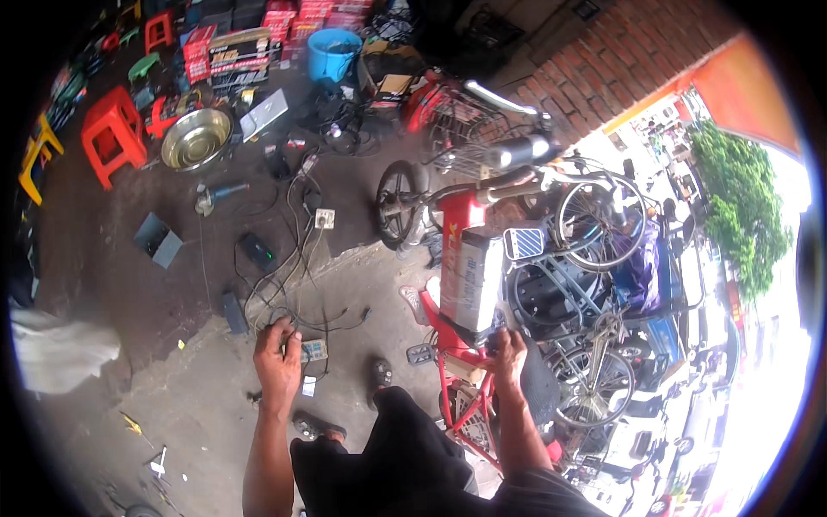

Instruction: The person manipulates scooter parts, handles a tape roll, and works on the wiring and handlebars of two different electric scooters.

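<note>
A red bicycle frame (437,355) stands at my right, with a long silver-grey box (479,276), dark at its near end, resting on it. My right hand (508,355) is at that near end, its fingers curled against a small dark part; what they grip is partly hidden. To the left, my left hand (278,355) hangs above the concrete with its fingers bent and pressed together. Black cables (297,258) run across the floor behind its fingertips. Beside it, lower down, lies a small blue-grey panel (314,351), which looks like a multimeter.
A white socket block (325,218), a black charger-like box (256,251), an angle grinder (219,196) and an open grey box (158,240) lie on the floor. Farther off are a metal basin (197,139), a red stool (115,136) and a blue bucket (333,56). Parked bicycles (594,379) crowd the right.
</note>
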`<state>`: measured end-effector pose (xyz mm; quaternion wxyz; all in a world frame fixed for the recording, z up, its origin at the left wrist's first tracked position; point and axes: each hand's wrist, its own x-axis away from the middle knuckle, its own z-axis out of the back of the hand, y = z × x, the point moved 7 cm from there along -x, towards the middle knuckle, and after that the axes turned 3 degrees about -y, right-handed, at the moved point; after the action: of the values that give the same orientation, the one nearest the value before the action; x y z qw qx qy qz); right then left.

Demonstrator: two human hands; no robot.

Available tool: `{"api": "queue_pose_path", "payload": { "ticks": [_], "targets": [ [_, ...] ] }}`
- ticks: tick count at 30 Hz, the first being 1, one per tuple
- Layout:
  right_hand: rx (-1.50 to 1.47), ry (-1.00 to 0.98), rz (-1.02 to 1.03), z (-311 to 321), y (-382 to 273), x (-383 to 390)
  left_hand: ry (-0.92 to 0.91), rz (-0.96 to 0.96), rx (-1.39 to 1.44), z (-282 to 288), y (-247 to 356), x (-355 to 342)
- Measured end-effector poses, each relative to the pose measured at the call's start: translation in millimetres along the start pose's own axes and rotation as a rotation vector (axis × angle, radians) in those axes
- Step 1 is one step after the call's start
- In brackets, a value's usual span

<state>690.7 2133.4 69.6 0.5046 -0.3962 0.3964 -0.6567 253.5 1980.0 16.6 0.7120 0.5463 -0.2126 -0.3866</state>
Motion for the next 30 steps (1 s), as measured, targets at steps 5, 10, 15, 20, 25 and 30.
{"api": "queue_pose_path", "payload": {
  "ticks": [5,10,15,20,25,30],
  "targets": [
    [-0.18,0.239,0.052,107.5,-52.1,-120.6,-0.13,-0.581,-0.223,-13.0,254.1,-51.0],
    [-0.583,0.192,-0.047,151.0,-57.5,-268.6,-0.24,-0.887,-0.764,-116.1,379.7,-95.1],
    [-0.961,-0.187,-0.175,115.5,-66.5,-353.6,-0.302,-0.828,-1.104,-212.4,410.7,-151.3],
    [-1.143,-0.077,-0.229,98.9,-73.3,-349.2,-0.305,-0.623,-1.144,-240.4,397.8,-176.4],
    [-1.9,-0.304,-0.277,63.9,-88.5,-346.7,-0.267,-0.499,-1.272,-258.5,398.7,-190.5],
    [-1.72,-0.235,-0.381,78.4,-98.0,-329.1,-0.237,-0.49,-1.228,-275.6,396.5,-204.9]
  ]
}}
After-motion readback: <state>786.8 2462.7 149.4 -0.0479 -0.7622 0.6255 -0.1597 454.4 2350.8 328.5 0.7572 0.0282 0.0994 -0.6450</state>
